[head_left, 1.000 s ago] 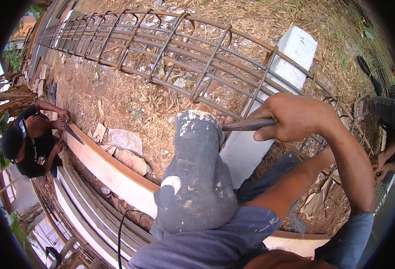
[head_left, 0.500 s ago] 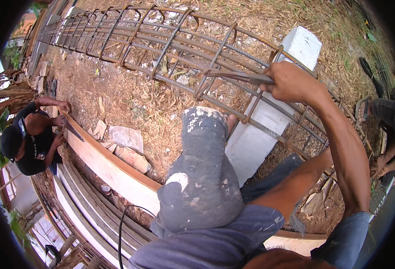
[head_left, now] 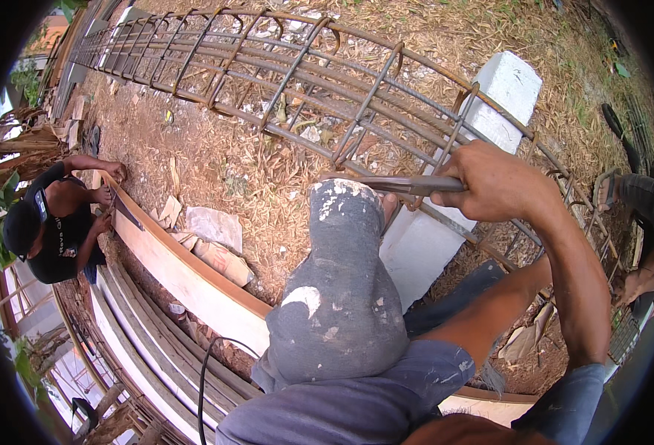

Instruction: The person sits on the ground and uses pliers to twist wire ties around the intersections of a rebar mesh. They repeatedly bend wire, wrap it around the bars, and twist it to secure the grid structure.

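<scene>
My right hand is closed around one end of a pair of long metal pincers. Their far end points left, over the paint-spotted grey trouser knee. Just beyond lies a long cage of rusty rebar, its bars tied with square stirrups. A white block lies under the near side of the cage, and its far end shows past the bars. My left forearm reaches right beneath my right arm, which hides the left hand.
A person in black crouches at the left, with a saw at a long board. More long boards and a black cable lie nearby. Another person's legs show at the right edge. Dry leaves cover the ground.
My right hand has drawn the pincers down and toward me. Their far end has come away from the rebar cage and now sits over the knee. The view has shifted slightly.
</scene>
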Tool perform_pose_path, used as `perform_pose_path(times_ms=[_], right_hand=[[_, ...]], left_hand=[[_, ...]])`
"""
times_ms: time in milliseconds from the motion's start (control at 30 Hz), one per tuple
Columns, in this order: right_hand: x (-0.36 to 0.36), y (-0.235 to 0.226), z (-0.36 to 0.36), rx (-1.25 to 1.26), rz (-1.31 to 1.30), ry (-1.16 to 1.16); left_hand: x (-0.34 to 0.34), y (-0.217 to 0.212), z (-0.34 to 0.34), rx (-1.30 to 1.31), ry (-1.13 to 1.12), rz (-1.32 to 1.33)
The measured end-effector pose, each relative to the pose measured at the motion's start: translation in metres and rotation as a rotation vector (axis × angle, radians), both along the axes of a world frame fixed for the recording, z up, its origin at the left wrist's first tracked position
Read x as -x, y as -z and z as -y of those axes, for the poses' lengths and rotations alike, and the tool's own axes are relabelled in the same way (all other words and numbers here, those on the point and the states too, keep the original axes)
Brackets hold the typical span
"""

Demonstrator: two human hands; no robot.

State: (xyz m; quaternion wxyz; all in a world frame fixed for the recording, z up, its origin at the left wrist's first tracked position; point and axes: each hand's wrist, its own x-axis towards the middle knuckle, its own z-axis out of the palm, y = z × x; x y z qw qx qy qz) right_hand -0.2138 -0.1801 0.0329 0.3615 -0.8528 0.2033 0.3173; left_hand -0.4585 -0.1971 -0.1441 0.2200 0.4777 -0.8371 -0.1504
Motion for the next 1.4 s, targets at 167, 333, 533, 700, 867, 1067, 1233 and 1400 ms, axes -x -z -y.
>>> perform_pose_path(times_ms=[167, 333, 533, 700, 867, 1067, 1233, 1400], right_hand=[[0.015, 0.023, 0.032, 0.136, -0.063, 0.127], [0.012, 0.014, 0.007, 0.078, 0.007, 0.109], [0.02, 0.023, 0.011, 0.139, 0.093, 0.14], [0.028, 0.013, 0.019, 0.184, -0.039, 0.028], [0.034, 0.019, 0.005, 0.341, 0.131, 0.114], [0.062, 0.022, 0.022, 0.271, -0.09, 0.152], [0.046, -0.017, 0.004, -0.002, 0.011, 0.033], [0.148, -0.04, 0.01, 0.271, 0.34, 0.508]], left_hand=[[0.019, -0.017, 0.0, 0.024, 0.054, -0.049], [0.001, 0.002, 0.003, -0.009, -0.001, -0.018], [0.013, -0.008, 0.004, 0.019, 0.043, -0.037], [0.01, -0.004, 0.002, 0.0, 0.029, -0.045], [0.001, 0.002, 0.011, 0.004, 0.023, -0.032], [0.025, -0.016, -0.008, -0.002, 0.087, -0.071], [0.018, -0.016, -0.017, -0.036, 0.064, -0.017], [0.003, -0.018, -0.029, -0.113, 0.053, 0.144]])
